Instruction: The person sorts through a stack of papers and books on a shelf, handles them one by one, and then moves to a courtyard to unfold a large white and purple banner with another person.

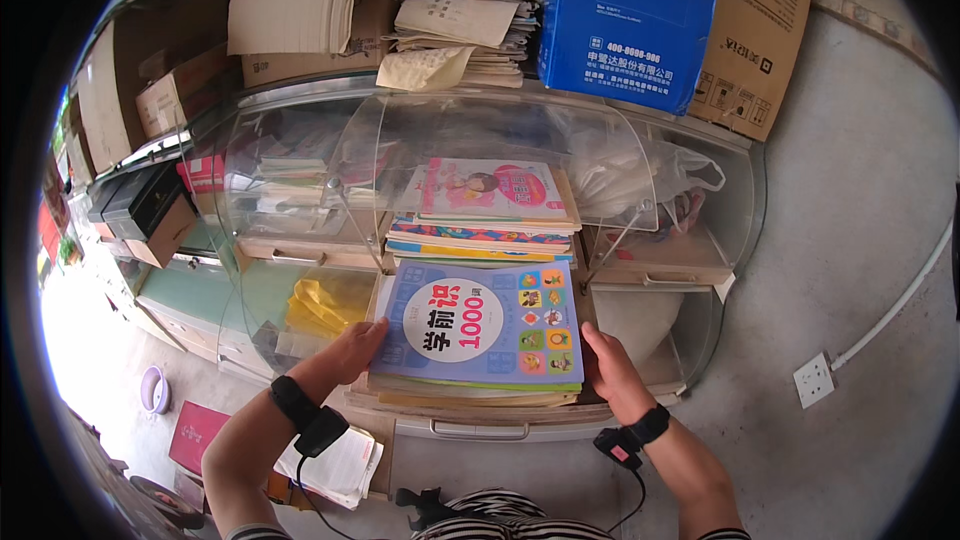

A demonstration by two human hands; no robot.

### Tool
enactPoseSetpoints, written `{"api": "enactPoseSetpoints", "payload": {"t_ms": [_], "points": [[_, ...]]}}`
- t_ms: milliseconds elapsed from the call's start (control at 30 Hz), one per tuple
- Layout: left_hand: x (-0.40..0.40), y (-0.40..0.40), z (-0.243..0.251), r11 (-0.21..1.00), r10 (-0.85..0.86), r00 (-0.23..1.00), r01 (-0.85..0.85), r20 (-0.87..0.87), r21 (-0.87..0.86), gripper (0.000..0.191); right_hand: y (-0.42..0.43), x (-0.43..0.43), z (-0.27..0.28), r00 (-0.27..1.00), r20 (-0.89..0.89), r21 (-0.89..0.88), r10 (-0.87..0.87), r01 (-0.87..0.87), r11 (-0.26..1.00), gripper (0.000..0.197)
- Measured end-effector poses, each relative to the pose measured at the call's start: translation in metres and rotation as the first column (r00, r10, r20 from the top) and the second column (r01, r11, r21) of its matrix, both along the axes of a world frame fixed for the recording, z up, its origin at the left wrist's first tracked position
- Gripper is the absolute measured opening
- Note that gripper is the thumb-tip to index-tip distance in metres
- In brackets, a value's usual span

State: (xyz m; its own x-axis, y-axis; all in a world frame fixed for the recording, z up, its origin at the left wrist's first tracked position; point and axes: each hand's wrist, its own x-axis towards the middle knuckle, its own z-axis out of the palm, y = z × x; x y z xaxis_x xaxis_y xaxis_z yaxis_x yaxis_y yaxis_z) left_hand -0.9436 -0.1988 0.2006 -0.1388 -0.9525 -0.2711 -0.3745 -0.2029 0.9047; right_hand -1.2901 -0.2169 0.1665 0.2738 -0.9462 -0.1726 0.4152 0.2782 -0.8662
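Observation:
A stack of children's books, topped by a blue-purple picture book (487, 322), lies on a pulled-out wooden drawer or shelf before me. At the stack's left edge rests my left hand (356, 351), its fingertips at the blue cover. My right hand (611, 364) is at the right edge, its fingers partly hidden beside the books. How firmly either hand grips cannot be told. Behind this stack stands a second pile, with a pink-and-white book (491, 187) on top, under a raised curved clear panel (517, 124). Both wrists wear black straps with small devices.
Paper bundles (457, 19) and a blue carton (626, 22) stand on the cabinet top. A yellow plastic bag (324, 307) lies in the left compartment, clear plastic bags (615, 165) at right. A white power strip (814, 380) is on the wall or floor at right, a purple basin (154, 390) at left.

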Motion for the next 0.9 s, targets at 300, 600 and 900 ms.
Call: {"api": "enactPoseSetpoints", "payload": {"t_ms": [300,600,900], "points": [[0.016,-0.011,-0.034,0.985,-0.030,0.999,0.035,0.034,-0.169,0.043,0.007,0.023,0.010,0.986,-0.130,-0.164,0.103,-0.124,0.979,0.039],[0.028,-0.007,-0.039,0.294,-0.097,0.922,0.386,0.374,-0.874,0.042,0.010,0.039,0.057,0.999,-0.043,-0.225,0.006,-0.015,0.974,0.036],[-0.008,0.014,-0.031,0.987,-0.012,0.727,0.119,-0.687,0.109,0.050,0.067,0.021,0.046,0.986,0.041,-0.169,-0.164,0.169,0.971,0.041]]}}
